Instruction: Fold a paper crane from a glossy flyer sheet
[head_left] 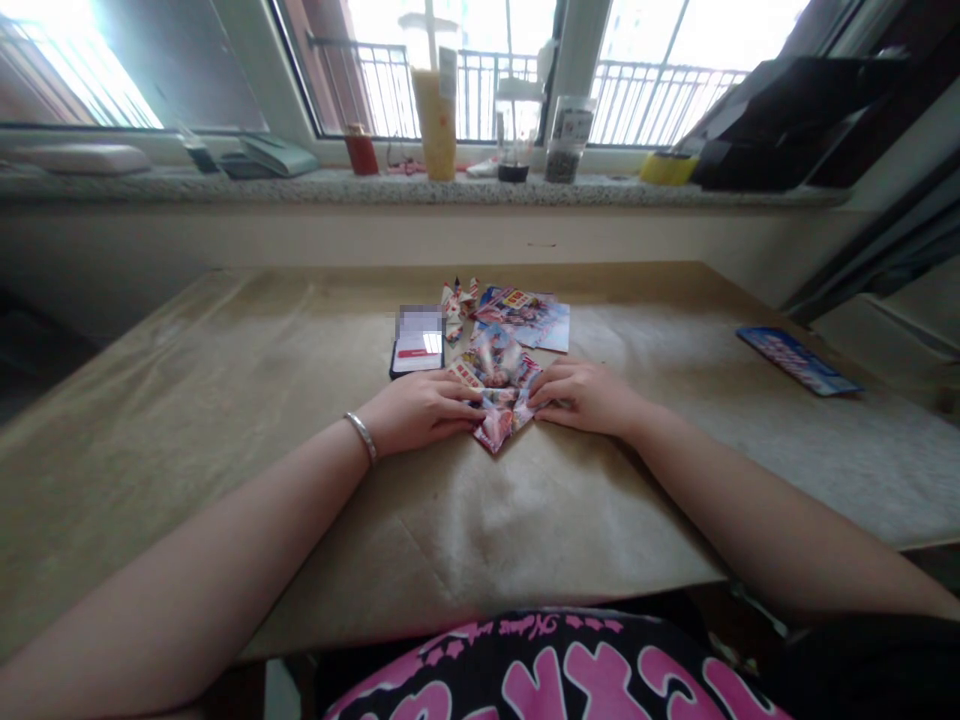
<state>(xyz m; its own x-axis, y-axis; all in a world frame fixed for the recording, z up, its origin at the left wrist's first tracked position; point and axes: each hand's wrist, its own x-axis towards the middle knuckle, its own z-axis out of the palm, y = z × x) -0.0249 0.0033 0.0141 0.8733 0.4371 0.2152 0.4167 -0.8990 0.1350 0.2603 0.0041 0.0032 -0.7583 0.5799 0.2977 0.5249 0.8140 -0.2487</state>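
A folded sheet of colourful printed paper point(498, 385) lies on the brown paper-covered table point(225, 400), one corner pointing toward me. My left hand point(420, 408), with a silver bracelet at the wrist, presses its fingers flat on the sheet's left side. My right hand point(586, 396) presses on the right side with fingers curled over the fold. Just behind the sheet lie a phone point(418, 352), a small folded paper piece point(458, 300) and another printed sheet point(531, 318).
A blue printed strip point(796, 360) lies at the table's right. The window sill behind holds a tall orange drink point(436, 122), a red can point(361, 152), jars point(566, 150), a yellow object point(667, 167) and dark cases point(780, 130).
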